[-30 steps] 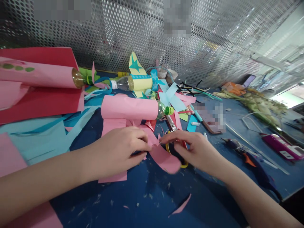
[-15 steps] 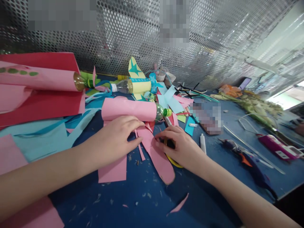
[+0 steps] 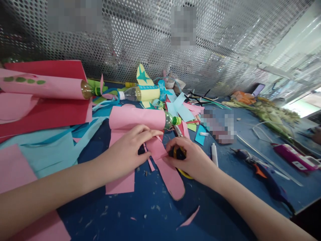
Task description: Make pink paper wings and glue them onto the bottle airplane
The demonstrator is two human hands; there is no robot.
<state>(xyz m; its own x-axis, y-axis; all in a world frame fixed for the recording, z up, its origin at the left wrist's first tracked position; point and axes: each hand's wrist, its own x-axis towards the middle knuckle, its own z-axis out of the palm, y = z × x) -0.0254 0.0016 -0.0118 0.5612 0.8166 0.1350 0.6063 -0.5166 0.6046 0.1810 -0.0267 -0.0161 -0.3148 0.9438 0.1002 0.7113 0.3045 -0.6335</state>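
A long pink paper piece (image 3: 173, 182) with a rounded lower end lies slanted between my two hands. At its upper end, my left hand (image 3: 132, 145) holds it, fingertips over the top edge and thumb at its left side. The right edge is pinched between the thumb and fingers of my right hand (image 3: 188, 155); a crease crosses the paper there. Beneath that hand lie scissors with yellow handles (image 3: 187, 175), partly hidden. Just beyond my left hand rests a green-capped bottle (image 3: 171, 120) wrapped in pink paper (image 3: 137, 117).
A clear bottle in yellow paper (image 3: 149, 92) and a larger pink-and-red bottle model (image 3: 50, 85) lie farther back. Blue paper sheets (image 3: 47, 147) spread at left. On the right are a white tube (image 3: 214, 154), a glue gun (image 3: 263, 174) and a purple power strip (image 3: 294, 155).
My left fingertips have slid slightly right along the paper's top end. My right hand has shifted a little, and a crease now shows across the paper. The view has moved slightly.
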